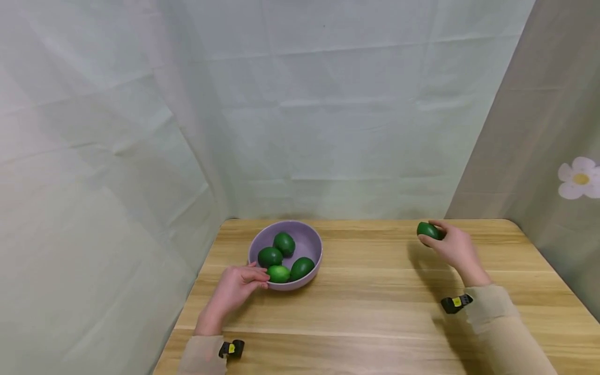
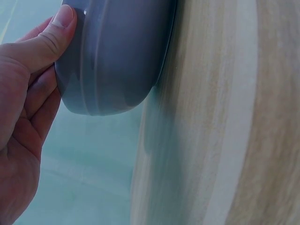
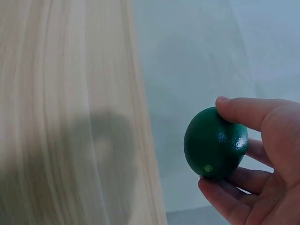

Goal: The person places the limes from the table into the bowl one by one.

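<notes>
A light purple bowl (image 1: pixel 307 240) stands on the left part of the wooden table, holding three dark green egg-shaped fruits and a brighter green lime (image 1: pixel 278 274). At the bowl's near left rim, my left hand (image 1: pixel 236 285) grips the edge; in the left wrist view its thumb (image 2: pixel 63 18) presses the outer wall (image 2: pixel 117 61). My right hand (image 1: pixel 455 247) holds another dark green egg-shaped fruit (image 3: pixel 213 145) above the far right of the table, thumb on one side and fingers on the other. A small pale spot marks one end of that fruit.
The wooden table (image 1: pixel 370 312) reaches back to a pale hanging cloth (image 1: pixel 356 130). More cloth hangs at the left and right sides, the right one with a white flower print (image 1: pixel 581 178). A small black device sits at each wrist.
</notes>
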The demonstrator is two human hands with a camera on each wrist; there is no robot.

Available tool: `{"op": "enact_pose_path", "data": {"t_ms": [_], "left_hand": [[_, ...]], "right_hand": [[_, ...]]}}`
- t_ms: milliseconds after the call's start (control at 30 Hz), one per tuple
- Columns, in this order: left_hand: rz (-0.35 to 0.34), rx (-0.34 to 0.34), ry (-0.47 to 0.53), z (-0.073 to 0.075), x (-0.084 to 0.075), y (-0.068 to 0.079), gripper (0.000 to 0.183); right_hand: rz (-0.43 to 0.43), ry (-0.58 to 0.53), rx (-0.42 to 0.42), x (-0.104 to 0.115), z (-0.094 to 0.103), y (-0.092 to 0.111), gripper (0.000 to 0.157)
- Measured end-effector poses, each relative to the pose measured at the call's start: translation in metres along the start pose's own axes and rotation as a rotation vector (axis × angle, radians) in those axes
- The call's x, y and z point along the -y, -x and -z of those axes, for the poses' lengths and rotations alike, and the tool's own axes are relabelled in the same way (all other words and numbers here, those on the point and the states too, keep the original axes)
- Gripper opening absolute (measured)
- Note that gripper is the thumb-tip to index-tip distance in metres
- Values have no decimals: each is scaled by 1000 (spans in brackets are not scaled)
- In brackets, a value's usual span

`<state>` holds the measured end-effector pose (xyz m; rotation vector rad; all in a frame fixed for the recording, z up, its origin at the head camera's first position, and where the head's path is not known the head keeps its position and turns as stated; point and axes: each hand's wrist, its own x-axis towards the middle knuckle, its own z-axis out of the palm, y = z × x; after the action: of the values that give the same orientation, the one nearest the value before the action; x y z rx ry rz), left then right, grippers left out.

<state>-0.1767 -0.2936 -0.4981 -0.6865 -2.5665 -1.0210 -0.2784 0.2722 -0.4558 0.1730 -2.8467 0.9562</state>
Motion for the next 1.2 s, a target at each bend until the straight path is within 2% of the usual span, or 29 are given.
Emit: {"op": "enact_pose_path", "data": {"t_ms": [267, 467, 900, 1200], "left_hand": [[-12, -13, -3, -1, 2, 0, 18], [-20, -9, 0, 0, 2, 0, 16], [-60, -28, -7, 0, 0, -1, 17], [-16, -15, -5, 1, -3, -1, 15]], "right_hand": [[49, -67, -12, 21, -13, -2, 69], [55, -84, 7, 34, -23, -3, 68], [83, -154, 33, 57, -33, -1, 68], [102, -168, 42, 69, -38, -2, 67]]}}
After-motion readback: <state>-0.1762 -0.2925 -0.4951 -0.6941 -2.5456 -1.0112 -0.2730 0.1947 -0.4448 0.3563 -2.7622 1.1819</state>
